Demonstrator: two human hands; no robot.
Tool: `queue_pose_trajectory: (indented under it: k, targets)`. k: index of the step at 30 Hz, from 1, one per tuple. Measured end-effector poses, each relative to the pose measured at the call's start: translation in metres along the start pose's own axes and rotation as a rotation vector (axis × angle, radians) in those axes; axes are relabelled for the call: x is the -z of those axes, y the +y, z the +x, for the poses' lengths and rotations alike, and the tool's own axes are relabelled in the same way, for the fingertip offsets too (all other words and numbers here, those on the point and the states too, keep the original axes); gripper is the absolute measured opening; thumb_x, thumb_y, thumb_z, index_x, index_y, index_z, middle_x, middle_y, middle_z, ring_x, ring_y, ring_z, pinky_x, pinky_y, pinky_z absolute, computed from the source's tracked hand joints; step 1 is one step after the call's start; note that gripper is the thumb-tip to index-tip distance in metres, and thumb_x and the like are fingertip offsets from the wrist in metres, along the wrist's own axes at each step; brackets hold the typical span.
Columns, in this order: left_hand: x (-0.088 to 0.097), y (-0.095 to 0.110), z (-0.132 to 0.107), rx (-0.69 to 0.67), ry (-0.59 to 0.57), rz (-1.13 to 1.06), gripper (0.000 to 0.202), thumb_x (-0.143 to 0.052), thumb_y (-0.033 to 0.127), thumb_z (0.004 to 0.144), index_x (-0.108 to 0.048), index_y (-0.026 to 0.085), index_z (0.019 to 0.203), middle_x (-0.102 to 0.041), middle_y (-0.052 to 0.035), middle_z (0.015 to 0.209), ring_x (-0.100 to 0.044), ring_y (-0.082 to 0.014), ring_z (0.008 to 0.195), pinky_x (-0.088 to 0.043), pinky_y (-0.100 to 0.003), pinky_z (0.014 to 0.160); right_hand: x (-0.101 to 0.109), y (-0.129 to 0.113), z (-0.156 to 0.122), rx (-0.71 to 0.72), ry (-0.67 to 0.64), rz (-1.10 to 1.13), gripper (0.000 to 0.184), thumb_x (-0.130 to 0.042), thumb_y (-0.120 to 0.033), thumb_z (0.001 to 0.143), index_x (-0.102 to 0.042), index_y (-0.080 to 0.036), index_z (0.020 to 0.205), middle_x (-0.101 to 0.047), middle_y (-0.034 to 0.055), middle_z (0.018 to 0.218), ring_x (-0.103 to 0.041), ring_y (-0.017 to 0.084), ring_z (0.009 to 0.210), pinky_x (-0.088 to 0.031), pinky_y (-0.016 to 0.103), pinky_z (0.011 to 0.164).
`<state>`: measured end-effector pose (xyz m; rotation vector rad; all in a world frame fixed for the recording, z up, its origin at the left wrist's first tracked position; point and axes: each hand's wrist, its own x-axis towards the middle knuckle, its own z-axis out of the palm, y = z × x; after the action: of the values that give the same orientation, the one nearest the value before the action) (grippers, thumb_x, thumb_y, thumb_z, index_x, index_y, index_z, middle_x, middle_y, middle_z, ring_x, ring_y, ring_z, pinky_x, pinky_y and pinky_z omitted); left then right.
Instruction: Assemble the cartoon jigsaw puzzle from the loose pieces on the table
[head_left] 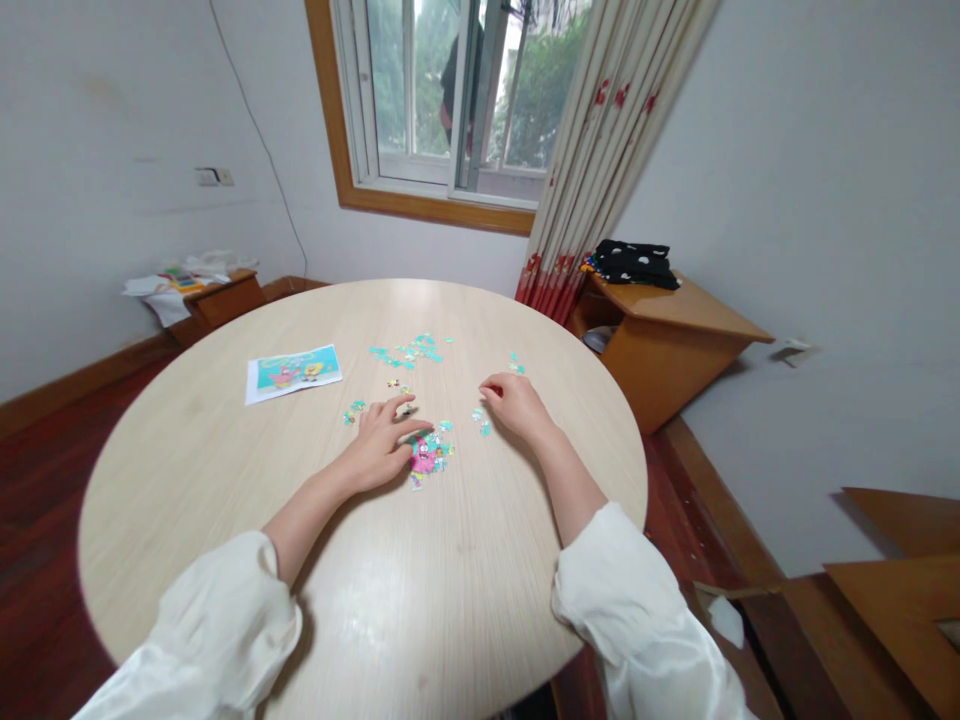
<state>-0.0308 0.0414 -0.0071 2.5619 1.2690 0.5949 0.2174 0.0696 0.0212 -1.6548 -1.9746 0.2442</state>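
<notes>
A partly joined jigsaw puzzle [426, 458] with a pink figure on turquoise lies on the round table [360, 610]. My left hand [382, 445] rests at its left edge, fingers spread apart, the thumb and a fingertip by the joined pieces. Right of the puzzle, my right hand [512, 402] is held just above some loose turquoise pieces [481, 421]. Its fingers are curled with the tips together; whether a small piece sits between them is hidden. More loose puzzle pieces [354, 411] lie left of my left hand.
A larger spread of turquoise pieces [412, 351] lies toward the table's far side. A printed picture sheet [294, 373] is at the left, and a few pieces [515, 364] lie beyond my right hand. A wooden cabinet [667, 340] with dark cloth stands right of the table.
</notes>
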Motion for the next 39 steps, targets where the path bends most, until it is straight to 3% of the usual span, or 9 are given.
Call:
queue_pose_trajectory:
  k: [8, 15, 20, 25, 33, 39]
  targets:
    - [0.0, 0.0, -0.001, -0.001, -0.016, 0.021, 0.047, -0.045, 0.013, 0.074, -0.065, 0.03, 0.114, -0.032, -0.0053, 0.14, -0.035, -0.0341, 0.124, -0.031, -0.057, 0.101, 0.001, 0.036, 0.005, -0.121, 0.118, 0.032, 0.024, -0.051, -0.007, 0.077, -0.073, -0.015, 0.082, -0.072, 0.0083, 0.084, -0.062, 0.016, 0.076, -0.045, 0.027, 0.074]
    - [-0.002, 0.0, 0.0, -0.013, 0.005, 0.011, 0.048, -0.046, 0.012, 0.073, -0.065, 0.028, 0.114, -0.034, -0.0071, 0.141, -0.035, -0.0334, 0.124, -0.032, -0.055, 0.101, 0.002, 0.019, 0.002, -0.017, -0.061, 0.077, 0.015, -0.059, -0.013, 0.078, -0.073, -0.013, 0.085, -0.069, 0.0087, 0.084, -0.06, 0.015, 0.076, -0.044, 0.026, 0.073]
    - [-0.001, -0.004, 0.003, -0.023, 0.11, -0.03, 0.039, -0.043, 0.011, 0.077, -0.067, 0.022, 0.106, -0.054, -0.0078, 0.124, -0.045, -0.0256, 0.112, -0.036, -0.047, 0.098, 0.001, 0.005, -0.004, -0.008, -0.196, -0.007, 0.018, -0.073, -0.026, 0.071, -0.072, -0.015, 0.086, -0.068, 0.008, 0.089, -0.06, 0.017, 0.081, -0.042, 0.029, 0.076]
    - [0.004, -0.003, 0.005, 0.0, 0.059, -0.052, 0.033, -0.041, 0.011, 0.078, -0.069, 0.021, 0.093, -0.069, -0.0038, 0.101, -0.053, -0.023, 0.097, -0.038, -0.044, 0.092, 0.001, -0.004, -0.006, -0.042, -0.236, -0.037, 0.013, -0.071, -0.02, 0.073, -0.069, -0.015, 0.084, -0.067, 0.0065, 0.088, -0.059, 0.017, 0.084, -0.041, 0.031, 0.079]
    - [0.006, 0.003, 0.006, -0.01, -0.004, -0.042, 0.035, -0.041, 0.012, 0.075, -0.072, 0.02, 0.087, -0.072, -0.0035, 0.103, -0.056, -0.0247, 0.097, -0.036, -0.046, 0.09, -0.009, 0.0, -0.004, -0.045, -0.259, 0.328, 0.013, -0.067, -0.01, 0.066, -0.064, -0.013, 0.078, -0.06, -0.0013, 0.065, -0.053, 0.01, 0.06, -0.042, 0.023, 0.061]
    - [0.008, 0.005, 0.006, -0.003, -0.019, -0.02, 0.036, -0.041, 0.012, 0.075, -0.073, 0.022, 0.088, -0.071, -0.0034, 0.103, -0.055, -0.025, 0.097, -0.035, -0.046, 0.09, -0.037, -0.019, -0.002, -0.046, -0.091, 0.638, 0.009, -0.063, -0.018, 0.069, -0.066, -0.013, 0.075, -0.065, 0.0013, 0.068, -0.057, 0.011, 0.064, -0.045, 0.024, 0.064]
